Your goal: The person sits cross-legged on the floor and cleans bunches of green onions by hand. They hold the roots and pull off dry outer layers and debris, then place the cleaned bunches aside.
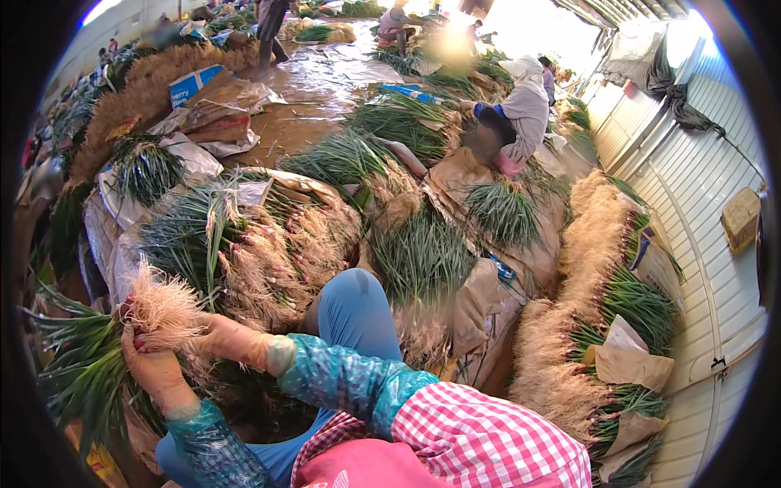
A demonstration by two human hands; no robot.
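My left hand [151,369], in a pale glove, grips a bunch of spring onions [85,360] at its reddish bulbs, at the lower left. The long green leaves hang out to the left, and the pale roots [161,302] fan upward. From the other side my right hand [229,337], also gloved, holds the same bunch at the root end; its fingertips are partly hidden among the roots. Just beyond my hands lies a big pile of spring onions [262,262], roots toward me and leaves to the left. My bent knee [360,299] rises beside this pile.
More spring onions [421,256] lie beyond my knee on brown sheeting [488,329]. A long root-out row [549,366] runs along the corrugated wall [689,244] at right. A seated person [528,110] works ahead; another person [271,27] stands farther back on wet floor.
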